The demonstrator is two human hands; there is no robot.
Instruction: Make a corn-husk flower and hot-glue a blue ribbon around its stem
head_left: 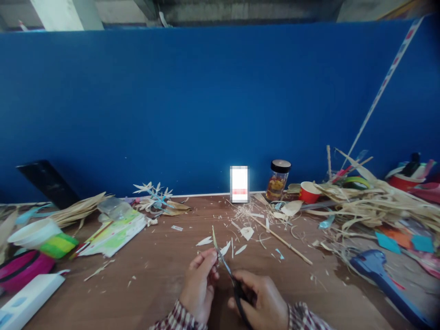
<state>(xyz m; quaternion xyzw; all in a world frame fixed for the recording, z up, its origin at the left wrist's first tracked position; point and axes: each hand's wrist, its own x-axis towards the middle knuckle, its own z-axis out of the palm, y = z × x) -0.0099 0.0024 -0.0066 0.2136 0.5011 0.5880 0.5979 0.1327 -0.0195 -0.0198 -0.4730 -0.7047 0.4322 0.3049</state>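
My left hand (pixel 202 282) is closed in a pinch on a thin, pale strip of dried leaf (pixel 214 237) that points up past the fingertips. My right hand (pixel 259 298) grips a pair of scissors (pixel 237 286) with black handles. Their blades meet the strip right by my left fingertips; the cut edge itself is too small to make out. Just beyond lie several small pointed leaf pieces, among them one white piece (pixel 205 241) on the left and another (pixel 241 250) on the right.
Scraps and a thin stick (pixel 285 242) lie ahead on the brown table (pixel 154 284). Behind stand a black-lidded jar (pixel 277 183) and a red paper cup (pixel 310 192). A blue glue gun (pixel 385 279) and dried strips (pixel 388 197) fill the right; a white power strip (pixel 32 300) is left.
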